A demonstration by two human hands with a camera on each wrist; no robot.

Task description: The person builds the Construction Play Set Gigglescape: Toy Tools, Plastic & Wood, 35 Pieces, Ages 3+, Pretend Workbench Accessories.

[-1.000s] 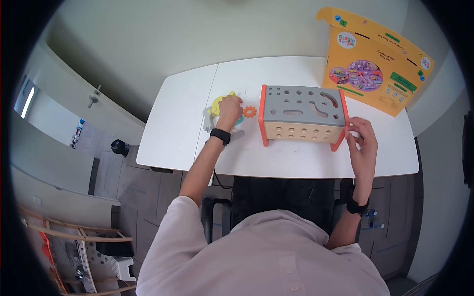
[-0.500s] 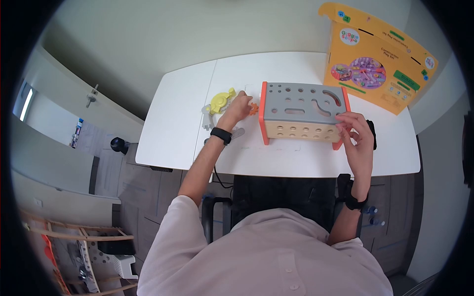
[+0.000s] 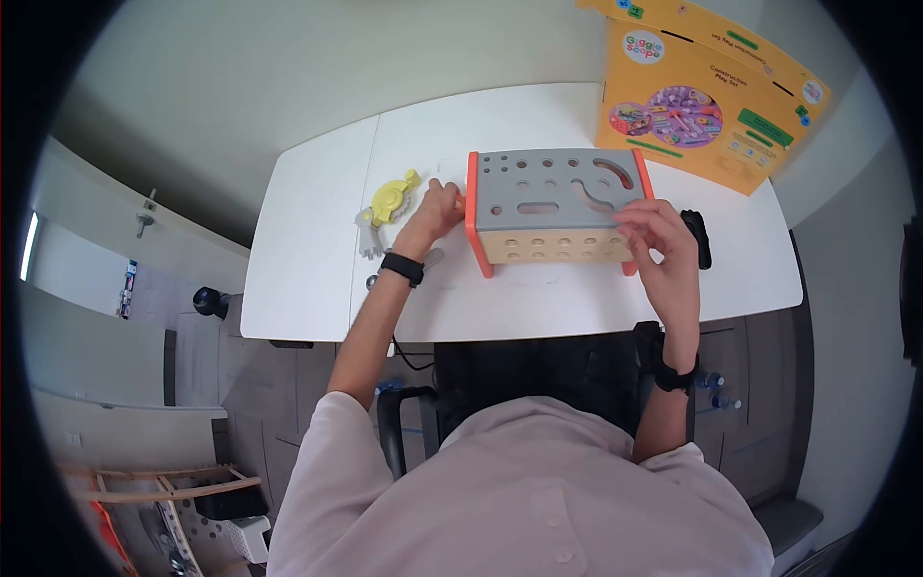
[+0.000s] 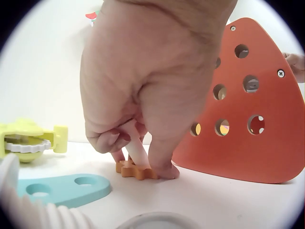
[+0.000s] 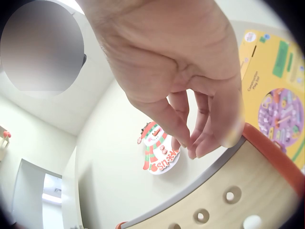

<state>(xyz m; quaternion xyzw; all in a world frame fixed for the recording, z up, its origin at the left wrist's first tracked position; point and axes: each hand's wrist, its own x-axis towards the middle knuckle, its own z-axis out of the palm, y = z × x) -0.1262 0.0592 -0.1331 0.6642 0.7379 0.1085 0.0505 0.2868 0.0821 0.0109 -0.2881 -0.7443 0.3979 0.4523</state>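
Observation:
My left hand (image 3: 441, 210) pinches an orange gear (image 4: 138, 171) low at the table, thumb on one side and fingertips on the other. Right beside it stands the red perforated side panel (image 4: 267, 152) of a toy workbench (image 3: 538, 219) with a grey slotted top. A teal piece with holes (image 4: 71, 187) lies close to the gear. Over the right front edge of the workbench hovers my right hand (image 3: 663, 245). Its fingers are loosely bent, thumb and fingertips close together, with nothing seen between them in the right wrist view.
Left of my left hand lie a yellow toy part (image 3: 392, 200) and a grey toothed piece (image 3: 370, 234). At the back right stands a large yellow box (image 3: 711, 106). A black object (image 3: 696, 238) lies right of the workbench on the white table (image 3: 308, 240).
My left hand has moved right, from beside the yellow part to the gear next to the workbench. My right hand has shifted from the red right side to over the front edge.

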